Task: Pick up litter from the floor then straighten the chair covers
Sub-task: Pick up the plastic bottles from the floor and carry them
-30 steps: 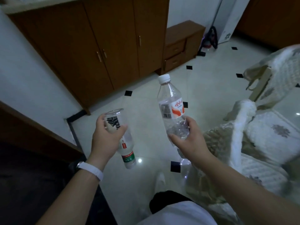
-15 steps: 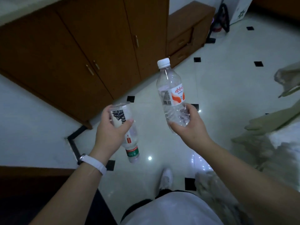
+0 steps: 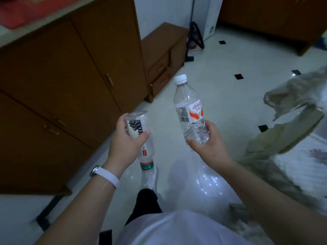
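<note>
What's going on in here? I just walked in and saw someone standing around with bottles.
A person is gathering litter. The left hand holds a clear plastic bottle upside down, its green-banded neck pointing at the floor. The right hand holds a second, white-capped bottle upright by its base. Both bottles look empty or nearly so. The tiled floor ahead shows no other litter. The covered chair at the right is rumpled, its covers not yet straightened.

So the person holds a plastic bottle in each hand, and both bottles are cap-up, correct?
Not quite. Only the bottle with the orange label in the right hand is cap-up, its white cap on top. The bottle with the green label in the left hand is upside down, its neck toward the floor. The head view shows this.
</note>
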